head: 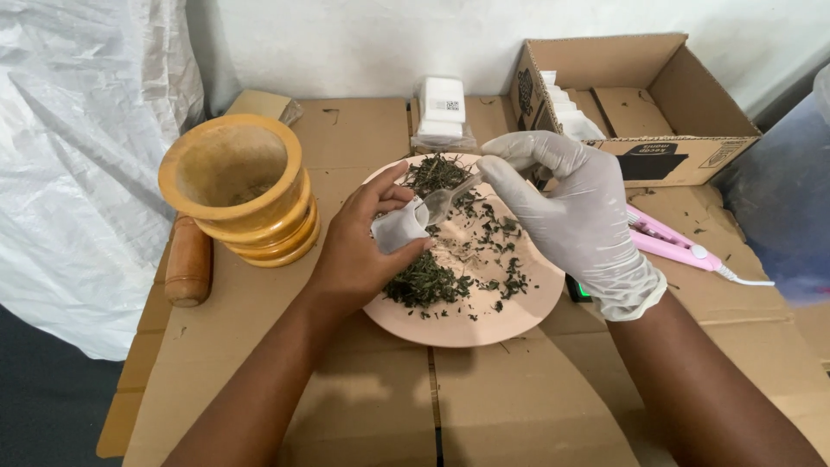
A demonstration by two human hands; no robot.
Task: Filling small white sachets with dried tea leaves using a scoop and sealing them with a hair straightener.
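**A:** Head view, the only one I have. What step am I watching?

**B:** As I read it, filling. My left hand [363, 251], bare, is closed around a small white sachet [399, 228], pinching it with its mouth turned up over the middle of the pink plate [484, 324]. My right hand [575, 212], in a white glove, is closed on the handle of a clear spoon [437, 205] whose bowl sits right at the sachet's opening.

**A:** And the material?

**B:** Dried green herb [428, 281], loose on the plate: one heap near the plate's near-left edge, another at its far edge, crumbs between.

**A:** What does the next move call for?

**B:** My judgement: tip the spoon gently while the sachet's mouth stays wide, or leaf will fall back onto the plate.

**A:** Packages?

**B:** A stack of small white packets [441, 111] with a dark printed square on top sits at the far edge of the cardboard-covered counter [519, 406]. At the far-right corner is an open brown carton [640, 95] with dark print on its front, white packets standing inside.

**A:** Anything else?

**B:** A yellow wooden mortar [238, 186] toward the left edge, its pestle [188, 264] lying beside it, and a pink tool [670, 242] with a white cord just right of the plate.
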